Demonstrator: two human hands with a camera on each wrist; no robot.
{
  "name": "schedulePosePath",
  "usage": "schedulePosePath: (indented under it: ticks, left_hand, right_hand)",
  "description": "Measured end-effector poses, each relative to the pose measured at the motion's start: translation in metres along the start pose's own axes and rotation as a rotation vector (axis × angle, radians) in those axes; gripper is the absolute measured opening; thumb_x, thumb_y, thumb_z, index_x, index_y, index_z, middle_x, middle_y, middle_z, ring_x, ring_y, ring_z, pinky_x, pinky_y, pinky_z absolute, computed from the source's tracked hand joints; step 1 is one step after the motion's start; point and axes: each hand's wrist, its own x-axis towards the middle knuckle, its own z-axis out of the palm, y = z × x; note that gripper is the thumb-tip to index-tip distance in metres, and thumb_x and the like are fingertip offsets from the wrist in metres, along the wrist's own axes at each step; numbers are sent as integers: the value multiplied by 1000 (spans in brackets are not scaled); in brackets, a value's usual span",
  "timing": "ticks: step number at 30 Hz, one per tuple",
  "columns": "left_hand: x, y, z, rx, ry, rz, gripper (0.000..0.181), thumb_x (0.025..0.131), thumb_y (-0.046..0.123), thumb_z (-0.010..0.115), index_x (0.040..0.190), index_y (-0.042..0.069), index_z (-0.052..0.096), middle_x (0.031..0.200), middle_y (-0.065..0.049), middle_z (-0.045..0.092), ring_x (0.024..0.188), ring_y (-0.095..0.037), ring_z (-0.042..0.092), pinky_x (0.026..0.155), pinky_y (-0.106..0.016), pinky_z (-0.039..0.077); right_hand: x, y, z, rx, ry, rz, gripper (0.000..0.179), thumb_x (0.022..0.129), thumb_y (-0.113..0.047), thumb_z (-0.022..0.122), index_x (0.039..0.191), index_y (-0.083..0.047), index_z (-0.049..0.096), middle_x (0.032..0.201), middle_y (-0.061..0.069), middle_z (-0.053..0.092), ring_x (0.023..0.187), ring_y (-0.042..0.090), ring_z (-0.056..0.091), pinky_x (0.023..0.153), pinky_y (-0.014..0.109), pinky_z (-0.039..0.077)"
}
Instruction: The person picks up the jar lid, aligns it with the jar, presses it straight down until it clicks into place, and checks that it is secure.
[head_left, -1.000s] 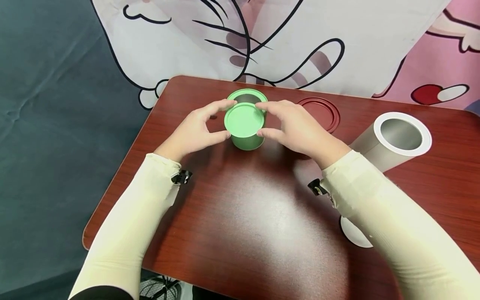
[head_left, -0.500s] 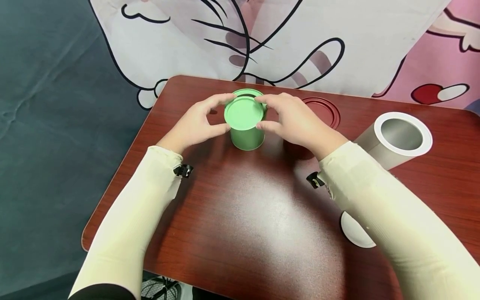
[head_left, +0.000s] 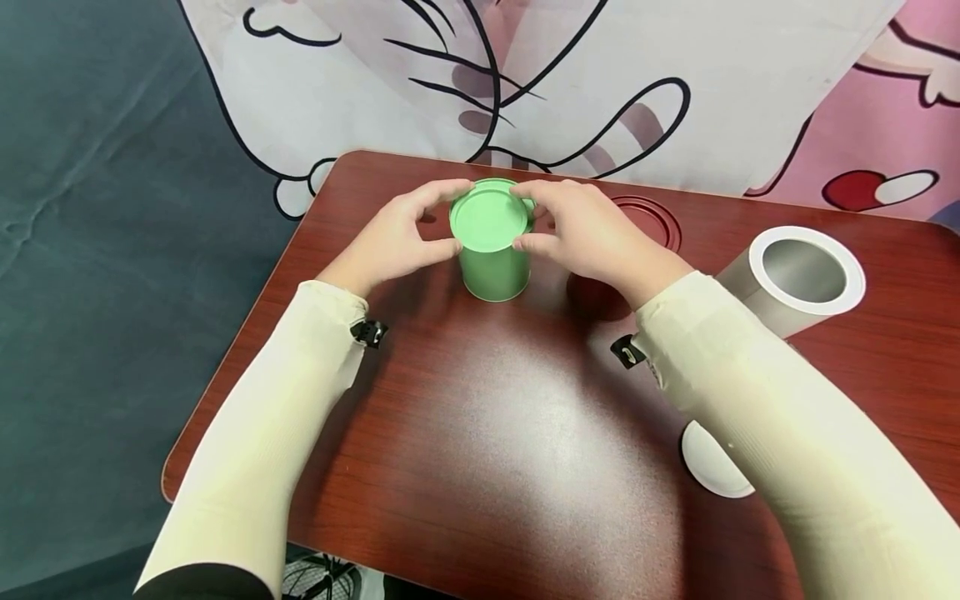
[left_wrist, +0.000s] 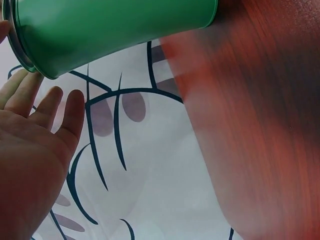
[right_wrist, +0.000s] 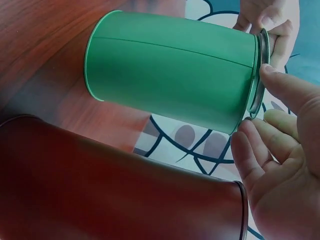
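A green round lid (head_left: 489, 218) lies over the top of an upright green can (head_left: 495, 277) near the table's back edge. My left hand (head_left: 397, 235) pinches the lid's rim on the left between thumb and fingers. On the opposite side, my right hand (head_left: 588, 233) pinches the same rim. In the right wrist view, the lid's dark-edged rim (right_wrist: 259, 75) sits at the mouth of the green can (right_wrist: 172, 67), a little uneven around it. Whether it is pressed fully down, I cannot tell.
A dark red can (head_left: 596, 297) with a red top (head_left: 654, 221) stands just right of the green one, partly behind my right hand. An uncovered white can (head_left: 765, 283) stands farther right. A white lid (head_left: 712, 467) lies partly under my right forearm.
Both hands have moved the green lid backward over the can. The can's mouth, partly visible before, is now covered. The other cans stay put.
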Motion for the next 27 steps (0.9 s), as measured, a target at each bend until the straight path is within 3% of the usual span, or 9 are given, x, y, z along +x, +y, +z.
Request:
schedulePosePath:
  ticks: [14,27]
  left_hand:
    - [12,-5,-2,8,-23,-41,65,87,13,71,148,15,50,144,5,55,129,-15,51,109,-37,39]
    - [17,-5,-1,-41,-40,-102,64,88,12,66,149,18,48,146,7,52,132,-12,47,109,-37,41]
  right_hand:
    - [8,-1,-2,-10,-10,44,59,90,-20,76,143,-10,53,113,8,69,104,21,64,91,38,51]
    - [15,-6,-6,-45,-29,115,55,90,-23,71,141,-13,55,106,9,68,101,22,62,92,39,49]
